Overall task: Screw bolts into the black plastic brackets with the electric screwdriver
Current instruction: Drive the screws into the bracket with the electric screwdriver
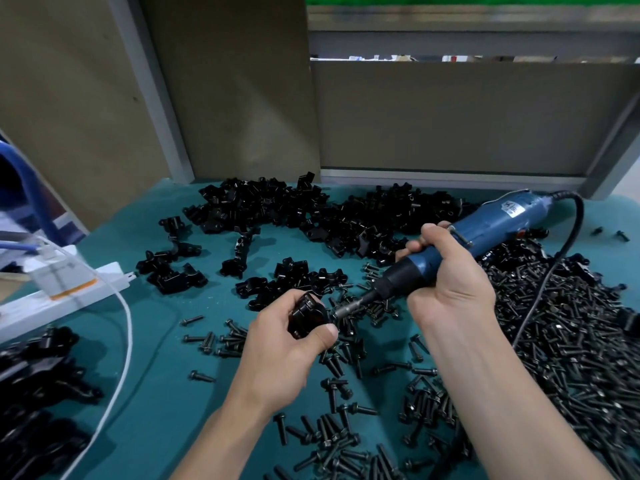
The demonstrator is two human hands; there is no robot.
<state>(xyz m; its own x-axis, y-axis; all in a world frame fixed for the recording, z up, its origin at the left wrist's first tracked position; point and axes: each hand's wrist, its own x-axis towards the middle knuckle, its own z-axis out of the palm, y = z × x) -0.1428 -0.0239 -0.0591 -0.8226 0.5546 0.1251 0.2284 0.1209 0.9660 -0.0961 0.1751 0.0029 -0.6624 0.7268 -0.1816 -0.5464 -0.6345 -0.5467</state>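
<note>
A green table (156,375) is strewn with loose bolts (571,341) and heaped brackets (277,206), so much is judged left. One bracket (306,315) is gripped by the left hand (287,351); the screwdriver (450,251) is held against it by the right hand (446,282).

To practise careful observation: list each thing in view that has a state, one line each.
Left grip: holds bracket.
Right grip: holds screwdriver.
Bracket: held above mat.
Screwdriver: tilted, bit tip at bracket.
Bolts: loose, strewn on mat.
Other brackets: heaped at mat's back.
</note>
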